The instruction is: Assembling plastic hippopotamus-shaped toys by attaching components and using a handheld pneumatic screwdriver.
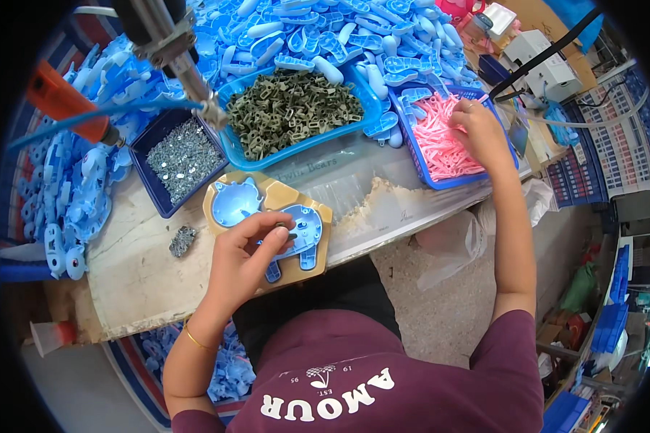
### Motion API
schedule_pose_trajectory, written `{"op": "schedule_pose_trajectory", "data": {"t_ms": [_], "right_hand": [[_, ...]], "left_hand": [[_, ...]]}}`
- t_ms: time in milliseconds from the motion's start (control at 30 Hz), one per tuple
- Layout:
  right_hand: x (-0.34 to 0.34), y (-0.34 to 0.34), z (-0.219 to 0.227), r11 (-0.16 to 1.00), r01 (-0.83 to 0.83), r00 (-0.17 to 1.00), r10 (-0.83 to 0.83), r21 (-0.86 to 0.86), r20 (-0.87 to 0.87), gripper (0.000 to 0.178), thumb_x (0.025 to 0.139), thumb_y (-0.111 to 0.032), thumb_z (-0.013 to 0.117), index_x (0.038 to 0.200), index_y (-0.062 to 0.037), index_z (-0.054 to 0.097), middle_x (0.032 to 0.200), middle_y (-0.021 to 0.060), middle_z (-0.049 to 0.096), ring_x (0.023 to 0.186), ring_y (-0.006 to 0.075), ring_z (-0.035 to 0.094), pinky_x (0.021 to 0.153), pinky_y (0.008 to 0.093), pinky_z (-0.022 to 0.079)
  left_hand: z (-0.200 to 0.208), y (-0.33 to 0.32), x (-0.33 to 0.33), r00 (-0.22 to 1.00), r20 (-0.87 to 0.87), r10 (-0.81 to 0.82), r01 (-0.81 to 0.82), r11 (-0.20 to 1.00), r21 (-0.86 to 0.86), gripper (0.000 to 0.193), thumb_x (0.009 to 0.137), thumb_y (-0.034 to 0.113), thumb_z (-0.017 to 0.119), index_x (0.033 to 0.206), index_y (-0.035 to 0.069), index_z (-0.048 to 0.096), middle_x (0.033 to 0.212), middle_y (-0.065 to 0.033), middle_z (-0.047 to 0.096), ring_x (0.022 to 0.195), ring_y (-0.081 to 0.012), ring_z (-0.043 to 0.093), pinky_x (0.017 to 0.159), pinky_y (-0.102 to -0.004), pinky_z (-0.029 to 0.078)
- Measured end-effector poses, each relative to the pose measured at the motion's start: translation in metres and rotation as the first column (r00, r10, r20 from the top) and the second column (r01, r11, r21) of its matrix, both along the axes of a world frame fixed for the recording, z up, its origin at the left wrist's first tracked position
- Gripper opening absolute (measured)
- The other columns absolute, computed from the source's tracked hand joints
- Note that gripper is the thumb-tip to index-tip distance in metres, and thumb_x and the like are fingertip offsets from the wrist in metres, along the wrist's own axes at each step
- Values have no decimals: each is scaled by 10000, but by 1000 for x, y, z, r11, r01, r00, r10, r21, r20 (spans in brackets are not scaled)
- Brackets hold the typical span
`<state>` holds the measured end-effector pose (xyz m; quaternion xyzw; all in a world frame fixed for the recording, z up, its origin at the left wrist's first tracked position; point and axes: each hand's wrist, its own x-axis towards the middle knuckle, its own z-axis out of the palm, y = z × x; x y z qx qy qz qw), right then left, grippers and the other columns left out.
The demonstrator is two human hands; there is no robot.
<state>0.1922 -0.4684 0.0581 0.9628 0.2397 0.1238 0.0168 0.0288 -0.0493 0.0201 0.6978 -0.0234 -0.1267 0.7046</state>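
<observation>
My left hand pinches a small dark green plastic part between thumb and fingers. It hovers over a tan fixture that holds two hollow light blue toy shells: a rounded shell on the left and a body-shaped shell on the right, partly hidden by the hand. My right hand reaches into a blue basket of thin pink plastic pieces. Its fingers curl down among them, and what lies between the fingertips is hidden.
A blue tray of dark green parts and a navy tray of screws stand behind the fixture. Blue shells pile up at the back and left. An orange screwdriver and a metal tool shaft hang over the left side.
</observation>
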Motion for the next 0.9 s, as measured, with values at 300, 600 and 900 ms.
{"op": "schedule_pose_trajectory", "data": {"t_ms": [300,600,900], "right_hand": [[-17,40,51,903,42,930,120,428,-346,162,869,-63,717,1027,-27,722,829,61,691,732,137,628,669,299,486],[-93,186,7,683,39,695,506,730,-511,117,875,-120,773,940,-23,757,782,14,701,670,70,560,599,243,404],[-102,199,-7,649,43,752,479,759,-452,121,874,-112,773,924,-4,749,781,35,689,635,68,555,567,232,416]], "left_hand": [[0,4,8,990,-81,118,-125,989,-76,267,1034,128,587,1218,-60,632,1108,-147,720,953,-193,727,838,-286,600],[0,-1,9,979,-124,164,-183,970,-161,273,1047,178,578,1195,-41,646,1130,-146,724,960,-187,732,815,-269,604],[-4,-2,5,969,-87,230,-243,953,-182,253,1034,181,605,1138,-39,674,1078,-128,734,923,-135,710,800,-256,607]]}}
